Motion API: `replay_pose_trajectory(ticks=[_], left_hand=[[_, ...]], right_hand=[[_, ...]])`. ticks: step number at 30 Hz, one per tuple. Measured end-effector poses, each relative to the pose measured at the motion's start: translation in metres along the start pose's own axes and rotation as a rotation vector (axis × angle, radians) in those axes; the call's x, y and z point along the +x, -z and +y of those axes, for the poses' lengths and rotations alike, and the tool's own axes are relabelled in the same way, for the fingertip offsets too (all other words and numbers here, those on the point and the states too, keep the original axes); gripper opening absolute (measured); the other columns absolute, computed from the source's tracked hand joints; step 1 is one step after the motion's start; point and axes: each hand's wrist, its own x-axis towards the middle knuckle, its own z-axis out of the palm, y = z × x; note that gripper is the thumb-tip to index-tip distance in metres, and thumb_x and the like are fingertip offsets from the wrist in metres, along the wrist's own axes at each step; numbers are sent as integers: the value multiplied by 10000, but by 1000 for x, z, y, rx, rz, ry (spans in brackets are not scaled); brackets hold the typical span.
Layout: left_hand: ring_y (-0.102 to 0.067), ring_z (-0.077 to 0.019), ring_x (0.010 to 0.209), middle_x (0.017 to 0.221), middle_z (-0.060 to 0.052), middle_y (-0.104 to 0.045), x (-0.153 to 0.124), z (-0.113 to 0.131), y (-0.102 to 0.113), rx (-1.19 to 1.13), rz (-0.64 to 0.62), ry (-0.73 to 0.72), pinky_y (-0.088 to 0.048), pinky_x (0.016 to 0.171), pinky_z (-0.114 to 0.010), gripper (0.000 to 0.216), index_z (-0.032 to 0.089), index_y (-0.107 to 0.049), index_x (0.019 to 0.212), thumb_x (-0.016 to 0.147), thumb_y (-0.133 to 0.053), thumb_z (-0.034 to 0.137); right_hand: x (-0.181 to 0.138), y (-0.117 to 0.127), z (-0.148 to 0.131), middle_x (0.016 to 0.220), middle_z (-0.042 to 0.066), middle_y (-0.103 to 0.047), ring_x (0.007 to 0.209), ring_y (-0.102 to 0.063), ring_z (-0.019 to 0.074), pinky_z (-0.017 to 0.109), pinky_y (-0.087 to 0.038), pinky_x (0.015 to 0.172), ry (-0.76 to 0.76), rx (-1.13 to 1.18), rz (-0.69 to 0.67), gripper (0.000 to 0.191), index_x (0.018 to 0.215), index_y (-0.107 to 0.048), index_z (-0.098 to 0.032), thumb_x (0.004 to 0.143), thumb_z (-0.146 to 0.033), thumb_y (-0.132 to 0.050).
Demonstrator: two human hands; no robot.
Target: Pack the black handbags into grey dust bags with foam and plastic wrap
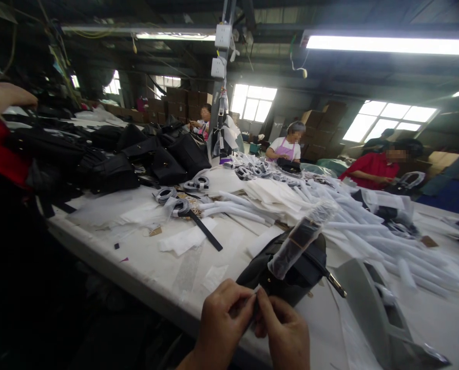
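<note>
My left hand [225,316] and my right hand [280,324] meet at the table's near edge, thumbs and forefingers pinched together. Between their fingertips is a small piece with a pale tip and a dark part below; the fingers cover most of it, so its kind is unclear. Just beyond them a black handbag [248,270] lies on the table. A dark bundle in clear plastic wrap [297,239] rests across the bag. A zip pull with a metal end [335,283] sticks out at the bag's right side.
A grey tape dispenser [362,288] stands to the right. White paper rolls [391,252] and coiled straps [181,206] cover the white table [145,280]. Black bags [183,154] are piled at the left. Co-workers [371,169] sit across; another person's arm [6,100] reaches in at left.
</note>
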Motion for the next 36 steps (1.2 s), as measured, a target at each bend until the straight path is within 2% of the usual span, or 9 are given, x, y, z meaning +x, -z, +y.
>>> replay_pose_trajectory(ticks=[3,7,11,18,22,26,31,34,36], left_hand=[[-578,-129,633,703,-12,-606,-5,1,1,91,11,-174,-425,582,-207,152,200,-723,858,924,-587,182],[-619,-129,681,786,-15,-653,-6,5,8,83,-66,-164,-466,615,-199,204,216,-715,1006,903,-574,109],[-632,-130,689,800,-13,-670,-4,6,13,114,-69,-160,-488,633,-198,207,212,-719,954,875,-589,72],[-626,-144,635,722,-33,-645,-10,11,15,425,-55,-470,-489,559,-211,235,155,-692,955,986,-460,135],[-631,-159,624,706,-35,-650,-8,18,22,576,-54,-646,-492,563,-244,221,128,-675,950,973,-461,78],[-625,-184,613,694,-44,-635,-5,22,24,673,-69,-699,-472,537,-282,222,121,-663,917,978,-451,97],[-625,-186,637,730,-50,-649,-5,22,22,564,-131,-601,-469,578,-289,212,132,-682,946,967,-475,95],[-647,-175,736,803,-44,-672,0,22,31,296,-214,-314,-485,664,-270,220,185,-714,946,989,-501,216],[-649,-170,776,829,-37,-682,6,21,38,93,-177,-62,-487,713,-267,261,205,-727,951,994,-506,336]], right_hand=[[1,-1,4,439,-26,-503,457,-481,125,238,-378,509,-11,25,-3,534,483,-567,-193,776,-622,-688],[1,-2,6,463,-26,-516,473,-490,119,221,-386,506,-22,43,-11,522,517,-597,-187,804,-617,-661],[1,-4,5,481,-20,-534,494,-509,123,219,-400,522,1,4,-10,504,545,-629,-183,809,-610,-662],[2,-3,8,496,7,-561,502,-525,150,238,-425,498,-49,184,-96,500,540,-628,-171,779,-605,-698],[-3,0,7,530,25,-605,534,-567,171,242,-457,518,-29,145,-127,496,572,-655,-169,799,-609,-672],[-7,1,2,568,19,-625,581,-593,179,232,-473,554,72,76,-101,482,597,-655,-183,817,-612,-641],[-1,4,7,562,17,-626,608,-616,188,221,-469,549,126,2,-115,462,598,-658,-188,818,-593,-649],[0,7,8,602,27,-666,596,-628,187,234,-482,575,108,-3,-124,466,639,-689,-186,843,-599,-617],[-2,9,5,561,16,-642,560,-608,172,236,-468,582,113,-16,-126,489,613,-678,-189,867,-598,-589]])
